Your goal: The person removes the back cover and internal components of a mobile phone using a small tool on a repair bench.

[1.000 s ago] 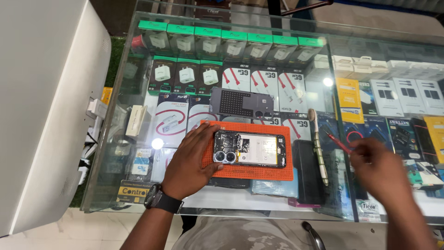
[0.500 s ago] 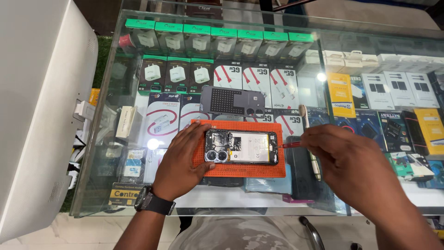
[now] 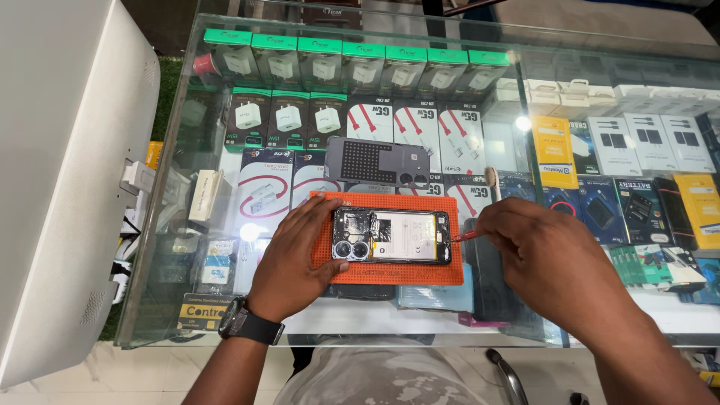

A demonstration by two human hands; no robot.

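Red is the thin tool (image 3: 466, 235) that the right hand (image 3: 551, 259) pinches between its closed fingertips; its tip touches the right end of the opened phone (image 3: 391, 235). The left hand (image 3: 294, 259) lies flat beside the phone's left end, its fingers a little spread, the thumb and fingers pressing on the camera end to keep it in place; it grips nothing. A dark watch (image 3: 244, 322) sits on that wrist.

The phone lies with its back removed, inner parts showing, on an orange mat (image 3: 390, 274), and the mat lies on the glass counter (image 3: 420, 334). Just behind the mat rests the grey back cover (image 3: 379, 161), with its camera holes toward the right.

Under the glass there are many packages. In the far row stand boxes with green tops (image 3: 352, 64), each showing a white charger. Below them come dark charger boxes (image 3: 287, 120) and white boxes with red cables (image 3: 416, 131). To the right lie white boxes (image 3: 649, 142), one yellow pack (image 3: 553, 150) and an orange-yellow pack (image 3: 697, 206). At the left front corner sits a small yellow and black label (image 3: 202, 309).

A big white panel (image 3: 64, 172) stands at the left of the counter. A pale stick-like tool (image 3: 492, 182) lies on the glass behind the right hand.
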